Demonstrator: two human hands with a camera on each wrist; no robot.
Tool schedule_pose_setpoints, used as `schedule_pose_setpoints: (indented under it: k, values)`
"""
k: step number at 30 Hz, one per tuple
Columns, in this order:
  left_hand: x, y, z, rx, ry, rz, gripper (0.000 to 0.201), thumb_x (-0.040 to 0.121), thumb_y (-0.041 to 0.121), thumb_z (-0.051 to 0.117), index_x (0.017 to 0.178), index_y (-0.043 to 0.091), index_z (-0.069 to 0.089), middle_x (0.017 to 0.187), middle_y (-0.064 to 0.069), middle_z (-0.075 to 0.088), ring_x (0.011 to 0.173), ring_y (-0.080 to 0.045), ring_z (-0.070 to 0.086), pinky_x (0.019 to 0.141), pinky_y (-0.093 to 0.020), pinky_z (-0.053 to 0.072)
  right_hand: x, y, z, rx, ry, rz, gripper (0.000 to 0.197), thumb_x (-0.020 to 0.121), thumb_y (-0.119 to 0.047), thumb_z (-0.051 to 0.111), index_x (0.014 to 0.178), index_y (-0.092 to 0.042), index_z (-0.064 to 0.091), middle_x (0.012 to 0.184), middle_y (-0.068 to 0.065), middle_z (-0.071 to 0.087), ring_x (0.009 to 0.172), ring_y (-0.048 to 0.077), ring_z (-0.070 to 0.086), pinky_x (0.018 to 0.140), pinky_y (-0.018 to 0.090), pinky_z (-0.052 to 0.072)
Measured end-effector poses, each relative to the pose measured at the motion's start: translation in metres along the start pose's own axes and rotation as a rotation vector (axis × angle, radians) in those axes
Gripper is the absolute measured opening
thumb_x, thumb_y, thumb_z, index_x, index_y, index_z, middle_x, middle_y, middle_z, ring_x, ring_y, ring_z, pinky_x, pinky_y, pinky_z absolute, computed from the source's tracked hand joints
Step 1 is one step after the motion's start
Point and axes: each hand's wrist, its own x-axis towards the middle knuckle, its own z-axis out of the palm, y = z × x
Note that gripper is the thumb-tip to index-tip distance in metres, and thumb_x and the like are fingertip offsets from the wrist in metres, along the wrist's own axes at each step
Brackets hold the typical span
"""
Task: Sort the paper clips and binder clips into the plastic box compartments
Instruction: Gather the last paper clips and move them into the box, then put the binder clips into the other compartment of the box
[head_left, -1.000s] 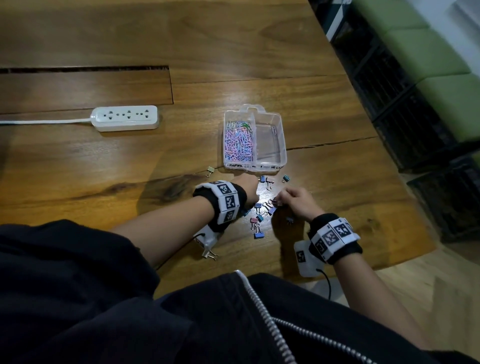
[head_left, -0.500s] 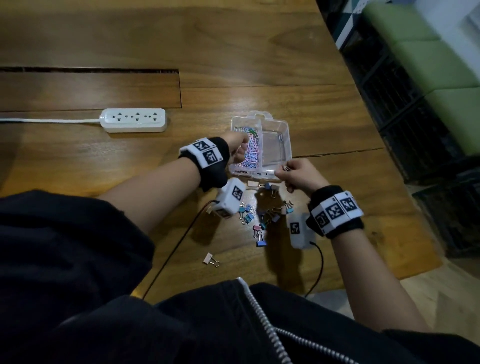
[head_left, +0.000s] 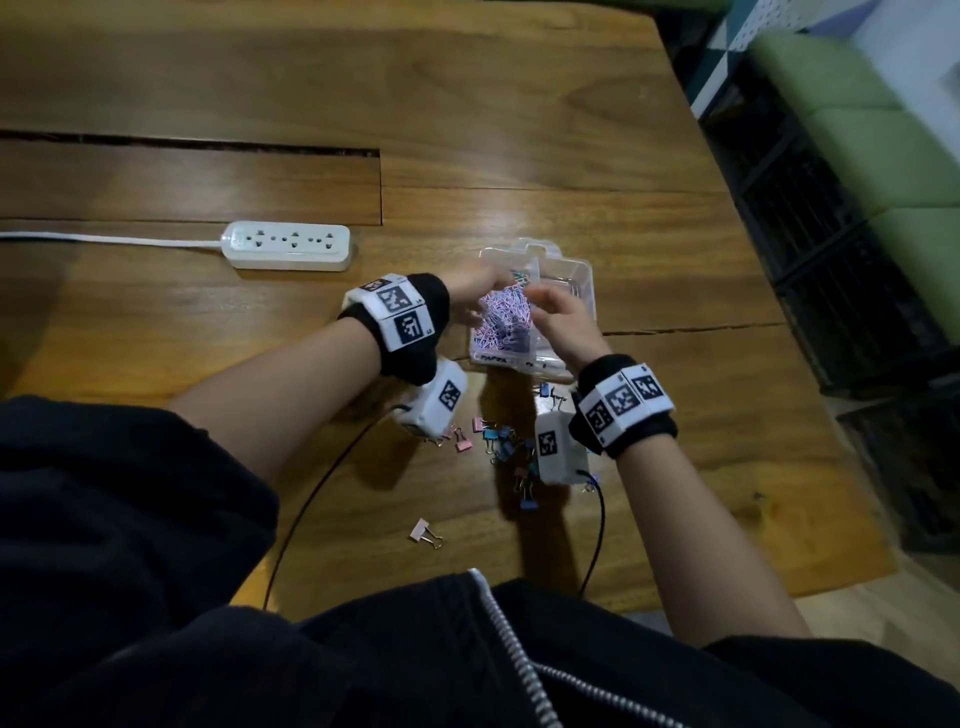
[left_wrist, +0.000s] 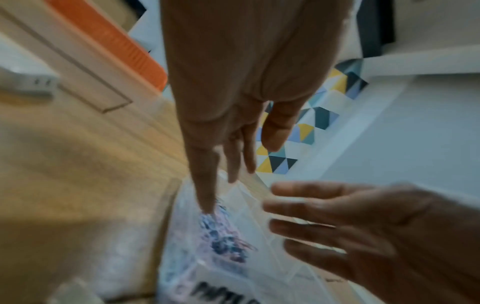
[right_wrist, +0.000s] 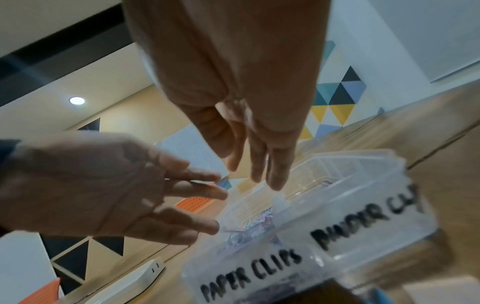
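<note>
A clear plastic box (head_left: 584, 280) stands on the wooden table, labelled "PAPER CLIPS" on its left compartment and "BINDER CLIPS" on its right (right_wrist: 363, 218). Coloured paper clips (head_left: 501, 322) fill the left compartment. My left hand (head_left: 480, 306) hovers over that compartment, fingers straight and pointing down (left_wrist: 233, 174). Close beside it is my right hand (head_left: 545, 306), above the divider, with relaxed straight fingers (right_wrist: 259, 176). I see nothing held in either hand. Several small binder clips (head_left: 496, 441) lie loose in front of the box, partly hidden by my wrists. One pink binder clip (head_left: 426, 532) lies nearer to me.
A white power strip (head_left: 288, 245) with its cord lies left of the box. A long slot (head_left: 208, 148) runs across the tabletop behind it. The table's right edge drops to dark crates and a green sofa (head_left: 883, 156). Black cables trail from my wrist cameras.
Both hands rose from the binder clip pile to the box. Half a second ago they were curled at its front edge; now they hover over it with fingers straightened.
</note>
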Motion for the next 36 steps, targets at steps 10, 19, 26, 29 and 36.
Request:
schedule_pose_setpoints:
  k: [10,19,26,29,36]
  values:
    - [-0.014,-0.059,-0.026,0.946,0.067,0.158,0.036,0.089,0.005,0.048,0.125,0.010,0.051,0.130,-0.010,0.049,0.118,-0.023,0.047,0.096,-0.031,0.041,-0.053,0.090,-0.013,-0.245,0.264,0.010,0.022,0.086,0.001,0.046,0.092,-0.013,0.062,0.104,0.005,0.060,0.097,0.013,0.049,0.085,0.025,0.042]
    - [-0.046,-0.102,0.004,1.347,-0.120,0.296,0.049,0.094,0.029,0.044,0.138,0.009,0.037,0.142,-0.012,0.034,0.128,-0.026,0.032,0.108,-0.035,0.031,-0.067,0.103,-0.006,-0.757,-0.023,-0.266,0.029,0.088,-0.010,0.048,0.115,-0.013,0.059,0.130,0.002,0.049,0.116,0.020,0.044,0.098,0.026,0.034]
    - [-0.059,-0.119,0.008,1.328,-0.058,0.300,0.052,0.086,0.021,0.061,0.135,0.015,0.043,0.132,-0.010,0.040,0.121,-0.025,0.039,0.100,-0.031,0.035,-0.078,0.102,-0.012,-0.433,0.076,-0.170,0.028,0.081,-0.004,0.059,0.109,-0.008,0.060,0.116,0.008,0.055,0.105,0.018,0.051,0.094,0.026,0.043]
    - [-0.061,-0.118,0.011,1.275,-0.020,0.281,0.048,0.082,0.016,0.065,0.128,0.013,0.051,0.126,-0.009,0.047,0.116,-0.025,0.046,0.096,-0.030,0.039,-0.078,0.095,-0.006,-0.583,-0.017,-0.032,0.050,0.080,-0.021,0.064,0.127,-0.022,0.048,0.130,0.004,0.043,0.118,0.020,0.039,0.099,0.031,0.035]
    - [-0.057,-0.106,0.016,1.239,-0.046,0.190,0.016,0.080,0.007,0.060,0.079,0.017,0.047,0.094,-0.003,0.043,0.085,-0.019,0.044,0.070,-0.026,0.036,-0.075,0.082,0.014,-0.586,0.020,0.043,0.026,0.081,-0.015,0.062,0.106,-0.013,0.060,0.111,0.005,0.045,0.111,0.022,0.039,0.094,0.031,0.036]
